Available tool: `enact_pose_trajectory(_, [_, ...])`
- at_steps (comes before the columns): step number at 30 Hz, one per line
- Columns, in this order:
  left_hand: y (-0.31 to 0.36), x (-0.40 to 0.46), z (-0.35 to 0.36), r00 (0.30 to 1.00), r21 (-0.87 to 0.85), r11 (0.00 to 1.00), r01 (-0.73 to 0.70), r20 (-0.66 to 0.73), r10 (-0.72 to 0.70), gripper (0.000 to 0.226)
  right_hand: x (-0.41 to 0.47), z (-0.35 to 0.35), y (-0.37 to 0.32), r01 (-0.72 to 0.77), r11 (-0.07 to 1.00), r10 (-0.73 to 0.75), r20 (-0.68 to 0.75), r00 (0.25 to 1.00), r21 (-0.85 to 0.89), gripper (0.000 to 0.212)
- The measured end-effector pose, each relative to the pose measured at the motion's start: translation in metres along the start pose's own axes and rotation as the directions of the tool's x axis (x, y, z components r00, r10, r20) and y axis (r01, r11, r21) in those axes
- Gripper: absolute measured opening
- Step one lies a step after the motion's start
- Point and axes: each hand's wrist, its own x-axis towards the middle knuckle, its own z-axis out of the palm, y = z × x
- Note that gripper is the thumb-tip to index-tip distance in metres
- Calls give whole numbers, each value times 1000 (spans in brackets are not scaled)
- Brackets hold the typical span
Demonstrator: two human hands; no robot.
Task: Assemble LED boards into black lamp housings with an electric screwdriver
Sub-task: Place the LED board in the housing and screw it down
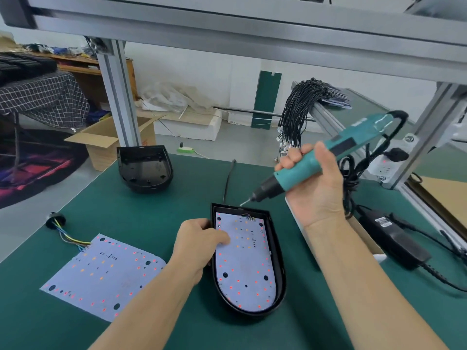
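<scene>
A black lamp housing (278, 263) lies on the green mat at centre with a white LED board (243, 269) seated inside it. My left hand (199, 246) grips the housing's left rim, thumb resting on the board. My right hand (313, 178) holds a teal electric screwdriver (303, 168) in the air, its bit pointing down-left just above the housing's far edge. A second LED board (101, 276) with coloured wires lies loose at the left. An empty black housing (145, 171) sits at the far left of the mat.
A black power adapter (394, 238) and its cables lie at the right. A bundle of black wires (300, 109) hangs from the aluminium frame behind. A frame post (118, 97) stands at the back left. A black grommet (55, 221) sits at the mat's left edge.
</scene>
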Motion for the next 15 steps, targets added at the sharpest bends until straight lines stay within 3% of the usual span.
enact_pose_trajectory(3, [-3, 2, -2, 999, -32, 999, -9, -43, 8, 51, -7, -12, -21, 67, 998, -67, -43, 997, 12, 48])
enact_pose_trajectory(6, [-5, 4, -7, 995, 44, 999, -31, -95, 35, 22, -17, -25, -50, 146, 989, -144, -86, 986, 14, 49])
enact_pose_trajectory(9, [-1, 7, -12, 989, 124, 987, -97, -95, 109, 37, -28, -39, -77, 195, 981, -196, -122, 973, -17, 56])
enact_pose_trajectory(10, [0, 8, -12, 982, 231, 965, -125, -108, 154, 47, -32, -43, -83, 196, 980, -198, -123, 972, -33, 56])
enact_pose_trajectory(12, [6, 5, -12, 912, 578, 786, -219, -166, 376, 63, -39, -49, -90, 192, 979, -199, -125, 972, -63, 54])
enact_pose_trajectory(13, [11, 2, -8, 823, 717, 625, -307, -130, 553, 57, -43, -52, -92, 192, 979, -201, -129, 971, -73, 53])
enact_pose_trajectory(14, [16, -1, -1, 731, 806, 441, -394, -15, 682, 44, -46, -55, -93, 194, 978, -203, -139, 969, -78, 51])
enact_pose_trajectory(15, [22, -4, 9, 695, 853, 266, -449, 147, 704, 30, -48, -56, -93, 190, 979, -200, -152, 968, -75, 46])
